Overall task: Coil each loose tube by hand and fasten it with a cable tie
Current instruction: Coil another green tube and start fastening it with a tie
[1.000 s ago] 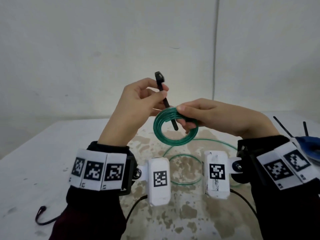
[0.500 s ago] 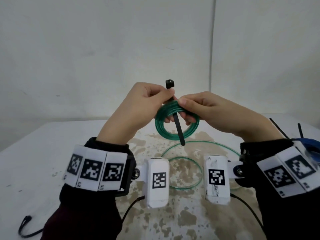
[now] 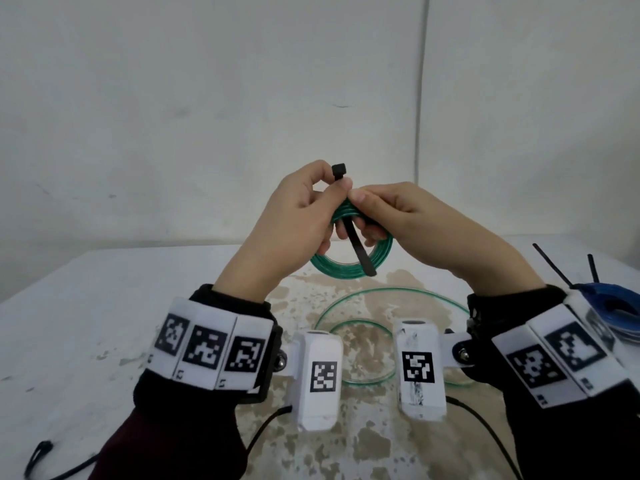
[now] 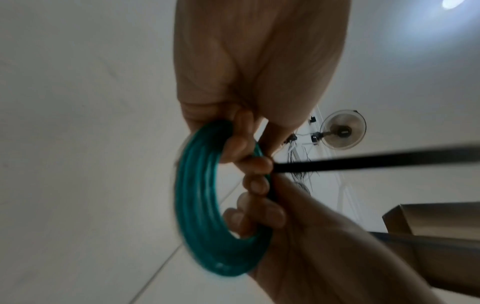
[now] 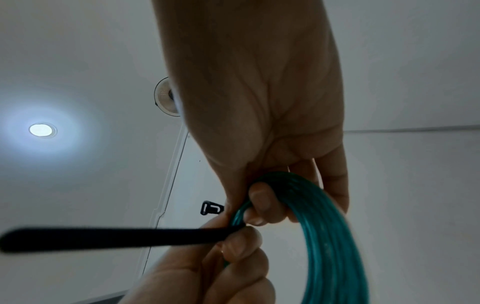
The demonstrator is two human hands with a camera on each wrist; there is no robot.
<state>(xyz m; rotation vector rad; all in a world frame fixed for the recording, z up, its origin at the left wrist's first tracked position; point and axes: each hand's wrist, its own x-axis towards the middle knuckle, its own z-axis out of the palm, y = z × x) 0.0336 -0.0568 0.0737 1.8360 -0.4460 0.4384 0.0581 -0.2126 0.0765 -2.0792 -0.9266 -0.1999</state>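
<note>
White table (image 3: 86, 306), stained patch in the middle, plain wall behind. Left hand (image 3: 287, 223) pinches the black cable tie (image 3: 360, 251) just below its head, held up above the table. Green tube coil (image 3: 346, 268) hangs between both hands, tie strap threaded through it, tail pointing down. Right hand (image 3: 408, 223) grips the coil's top at the tie. Loose tube (image 3: 363, 327) on the table below. Next, I'd say: keep turns bunched, bring tail round into the head, ratchet side inward, then cinch snug without crushing.
</note>
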